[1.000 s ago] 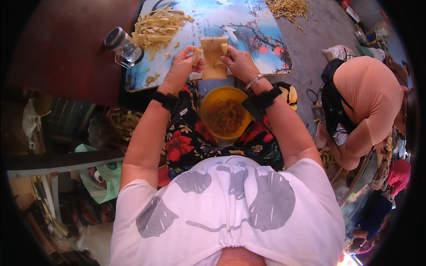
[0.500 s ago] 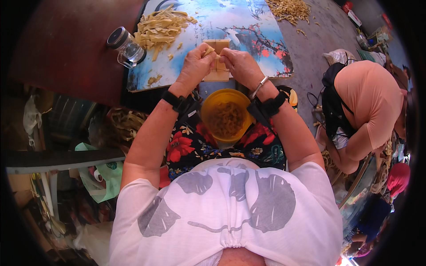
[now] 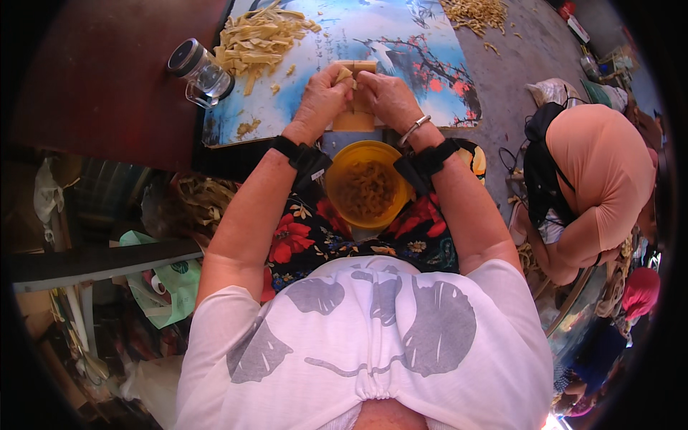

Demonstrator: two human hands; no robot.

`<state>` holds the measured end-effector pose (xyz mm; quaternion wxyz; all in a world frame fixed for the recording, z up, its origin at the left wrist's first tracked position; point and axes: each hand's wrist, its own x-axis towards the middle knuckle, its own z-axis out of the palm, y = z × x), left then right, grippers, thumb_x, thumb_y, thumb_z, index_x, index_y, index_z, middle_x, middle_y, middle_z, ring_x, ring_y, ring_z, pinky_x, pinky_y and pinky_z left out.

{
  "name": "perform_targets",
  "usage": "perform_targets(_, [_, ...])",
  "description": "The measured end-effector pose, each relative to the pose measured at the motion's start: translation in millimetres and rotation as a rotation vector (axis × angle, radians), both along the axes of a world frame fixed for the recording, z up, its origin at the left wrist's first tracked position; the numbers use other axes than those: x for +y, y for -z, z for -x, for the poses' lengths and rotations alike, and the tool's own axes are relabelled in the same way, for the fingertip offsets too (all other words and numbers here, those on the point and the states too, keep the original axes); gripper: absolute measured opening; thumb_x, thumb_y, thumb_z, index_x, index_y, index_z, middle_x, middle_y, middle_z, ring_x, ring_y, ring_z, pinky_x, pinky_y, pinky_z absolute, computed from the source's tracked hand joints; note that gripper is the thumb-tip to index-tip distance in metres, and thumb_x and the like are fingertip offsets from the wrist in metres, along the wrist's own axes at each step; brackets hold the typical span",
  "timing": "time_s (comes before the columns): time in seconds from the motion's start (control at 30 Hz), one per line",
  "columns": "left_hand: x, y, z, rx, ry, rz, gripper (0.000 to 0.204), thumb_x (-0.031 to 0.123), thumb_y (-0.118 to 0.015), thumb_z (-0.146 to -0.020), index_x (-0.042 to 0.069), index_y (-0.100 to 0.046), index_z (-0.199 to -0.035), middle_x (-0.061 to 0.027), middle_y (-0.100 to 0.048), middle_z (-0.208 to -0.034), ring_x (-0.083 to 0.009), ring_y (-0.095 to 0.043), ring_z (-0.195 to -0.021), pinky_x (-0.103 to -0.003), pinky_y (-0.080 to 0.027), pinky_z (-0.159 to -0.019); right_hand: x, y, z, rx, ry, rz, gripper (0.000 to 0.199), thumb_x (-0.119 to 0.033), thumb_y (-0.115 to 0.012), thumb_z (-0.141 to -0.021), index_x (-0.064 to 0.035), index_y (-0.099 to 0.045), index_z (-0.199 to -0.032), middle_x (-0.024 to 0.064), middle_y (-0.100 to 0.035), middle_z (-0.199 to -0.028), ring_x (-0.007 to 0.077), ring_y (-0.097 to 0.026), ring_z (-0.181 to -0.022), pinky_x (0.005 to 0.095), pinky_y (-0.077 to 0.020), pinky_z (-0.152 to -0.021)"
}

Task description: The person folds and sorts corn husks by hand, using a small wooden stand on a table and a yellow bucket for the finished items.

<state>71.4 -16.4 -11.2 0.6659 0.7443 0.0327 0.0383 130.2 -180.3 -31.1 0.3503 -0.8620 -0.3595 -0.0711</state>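
Over the near edge of the picture-printed board, my left hand [image 3: 322,97] is closed in a pinch on a pale yellow folded strip [image 3: 345,75]. My right hand [image 3: 390,97], also pinched, meets the strip's other side; its fingertips are partly hidden. Beneath both hands lies a small wooden block [image 3: 353,122] with a thin cord or band across it. A yellow bowl [image 3: 403,188] sits in my lap below my wrists, holding many small brownish twisted pieces [image 3: 364,188].
A pile of flat pale strips [image 3: 258,39] lies on the printed board [image 3: 287,107], beside a lidded glass jar [image 3: 204,75]. Small knotted pieces [image 3: 476,14] are heaped at the far right. Another person [image 3: 595,165] bends over at the right. A green bag [image 3: 168,294] hangs at the left.
Both hands have shifted slightly, the left fingers turning so more of the folded strip shows above them. The right fingertips have drawn a little away from the left.
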Motion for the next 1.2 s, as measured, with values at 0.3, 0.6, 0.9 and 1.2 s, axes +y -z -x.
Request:
perform_targets(0.3, [21,3,-11,0.07,-0.161,-0.005,0.006,0.01,-0.06,-0.097,0.009,-0.06,-0.091,0.001,-0.056,-0.07,-0.0056,-0.045,-0.054,-0.021,-0.038,-0.049,-11,-9,26,-0.069,0.139,0.239,0.015,-0.026,-0.057,-0.095,-0.0116,-0.06,-0.094,0.0118,-0.067,-0.093,0.0376,-0.067,-0.081,0.0488,-0.0535,-0.068])
perform_targets(0.6, [127,-31,-2,-0.135,-0.448,0.069,0.061,0.012,-0.062,-0.097,0.002,-0.03,-0.148,-0.0145,-0.052,-0.13,-0.0218,-0.057,-0.11,-0.04,-0.057,-0.087,-54,2,106,0.864,-0.133,-0.288,0.037,-0.002,-0.051,-0.094,0.0005,-0.055,-0.131,0.012,-0.063,-0.093,0.0181,-0.064,-0.083,0.0286,-0.0536,-0.076])
perform_targets(0.9, [46,33,88,-0.563,-0.133,-1.035,0.027,0.01,-0.073,-0.084,0.003,-0.068,-0.11,-0.0154,-0.067,-0.106,-0.0357,-0.062,-0.103,-0.041,-0.052,-0.089,-64,38,134,1.312,-0.141,-0.53,0.031,-0.016,-0.063,-0.099,0.001,-0.057,-0.125,0.0098,-0.069,-0.108,0.0154,-0.07,-0.098,0.0214,-0.0569,-0.077])
perform_targets(1.2, [2,29,65,-0.536,-0.107,-0.878,0.023,0.016,-0.069,-0.086,0.01,-0.067,-0.109,-0.0136,-0.064,-0.106,-0.0369,-0.058,-0.102,-0.045,-0.049,-0.088,-53,48,158,0.47,0.074,0.29,0.056,-0.043,-0.073,-0.086,-0.0052,-0.06,-0.125,0.0239,-0.07,-0.101,0.0424,-0.067,-0.095,0.0485,-0.0534,-0.082])
